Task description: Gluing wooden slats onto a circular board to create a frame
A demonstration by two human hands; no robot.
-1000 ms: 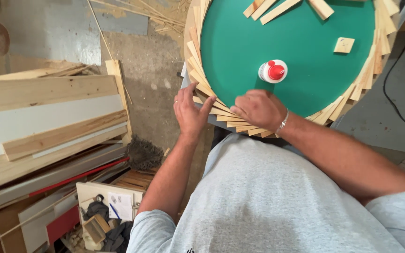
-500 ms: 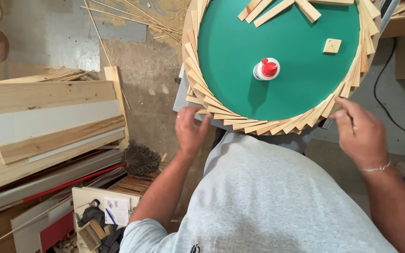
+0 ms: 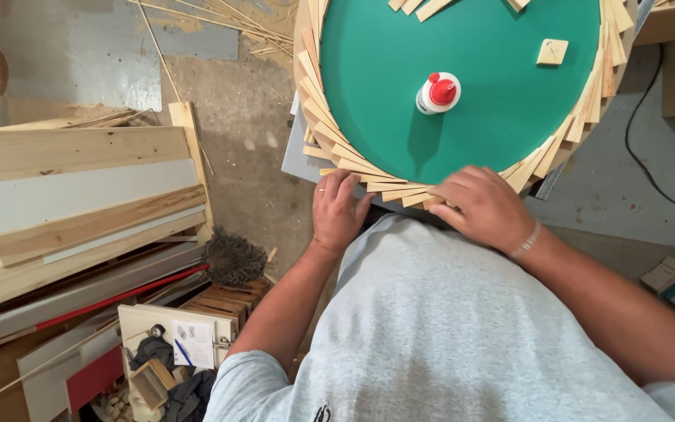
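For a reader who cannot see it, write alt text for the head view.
Seen from above, a person's left hand and right hand press on overlapping wooden slats ringing a round green board. A red-capped glue bottle stands on the board, and planks lie at left.

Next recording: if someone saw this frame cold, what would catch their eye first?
The round green board at top centre, ringed by overlapping pale wooden slats, dominates the view. A white glue bottle with a red cap stands near its middle, with a small square wooden block to its upper right. Both hands press on the slats at the near edge: left hand, right hand.
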